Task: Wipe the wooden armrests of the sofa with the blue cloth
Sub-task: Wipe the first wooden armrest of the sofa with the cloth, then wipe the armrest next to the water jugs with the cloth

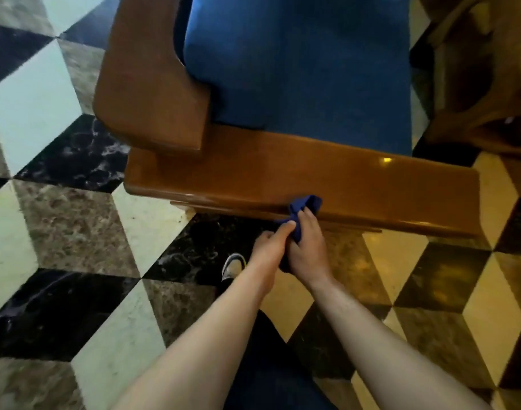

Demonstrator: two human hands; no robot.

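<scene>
A glossy brown wooden armrest (pixel 312 179) runs across the middle of the view, beside the sofa's blue cushion (pixel 297 63). The wooden sofa back (pixel 146 84) rises at the upper left. A bunched blue cloth (pixel 305 207) sits against the armrest's near edge. My right hand (pixel 308 247) grips the cloth from below. My left hand (pixel 271 244) pinches the cloth's near part, touching my right hand. Much of the cloth is hidden between the two hands.
The floor (pixel 76 202) is a pattern of black, white and brown marble tiles. Another piece of wooden furniture (pixel 484 84) stands at the upper right, close to the sofa. My shoe (pixel 232 266) shows just below the armrest.
</scene>
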